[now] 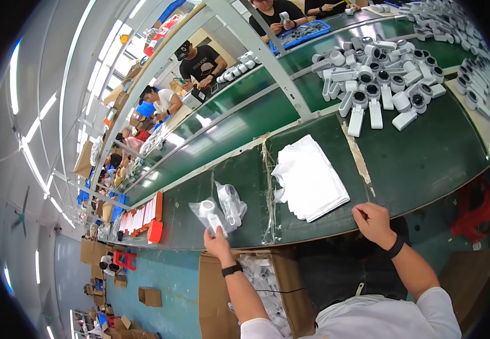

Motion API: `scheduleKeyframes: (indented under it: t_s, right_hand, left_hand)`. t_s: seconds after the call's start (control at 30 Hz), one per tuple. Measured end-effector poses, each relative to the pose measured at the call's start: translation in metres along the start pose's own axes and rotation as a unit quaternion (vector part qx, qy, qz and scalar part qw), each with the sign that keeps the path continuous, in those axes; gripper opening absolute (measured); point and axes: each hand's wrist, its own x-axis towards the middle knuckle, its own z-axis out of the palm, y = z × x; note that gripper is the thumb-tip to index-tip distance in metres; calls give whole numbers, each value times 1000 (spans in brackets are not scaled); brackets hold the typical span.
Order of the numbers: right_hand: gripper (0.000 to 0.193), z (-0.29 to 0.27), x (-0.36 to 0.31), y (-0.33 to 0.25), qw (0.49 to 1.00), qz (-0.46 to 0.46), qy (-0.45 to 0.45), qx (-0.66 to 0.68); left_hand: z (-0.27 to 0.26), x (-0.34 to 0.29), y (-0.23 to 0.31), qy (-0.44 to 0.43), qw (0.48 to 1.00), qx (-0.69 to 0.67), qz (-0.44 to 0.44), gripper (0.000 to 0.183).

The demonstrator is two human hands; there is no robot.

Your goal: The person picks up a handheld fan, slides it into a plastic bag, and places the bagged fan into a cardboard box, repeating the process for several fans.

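Observation:
My left hand grips a white handheld device wrapped in a clear plastic bag at the front edge of the green conveyor belt. A second bagged device lies just beyond it on the belt. My right hand rests on the belt's front edge with its fingers curled, nothing visible in it. Between my hands, slightly farther back, lies a stack of flat white bags. A heap of several unbagged white devices sits farther back on the right.
An open cardboard box with bagged devices stands on the floor below my left arm. Orange and white trays lie at the belt's left. Other people work across the line. A red stool is on the right.

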Motion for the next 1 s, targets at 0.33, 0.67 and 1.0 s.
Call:
scheduleKeyframes:
  t_s: [0.33, 0.67, 1.0]
  right_hand:
    - [8, -1, -4, 15, 999, -43, 29, -2]
    - [19, -69, 45, 13, 997, 57, 40, 35]
    - [50, -117, 167, 110, 919, 184, 16, -348]
  left_hand:
    - [39, -23, 28, 155, 944, 137, 257, 39]
    - [82, -167, 96, -233, 939, -252, -6, 21]
    - [86, -167, 92, -217, 954, -206, 25, 17]
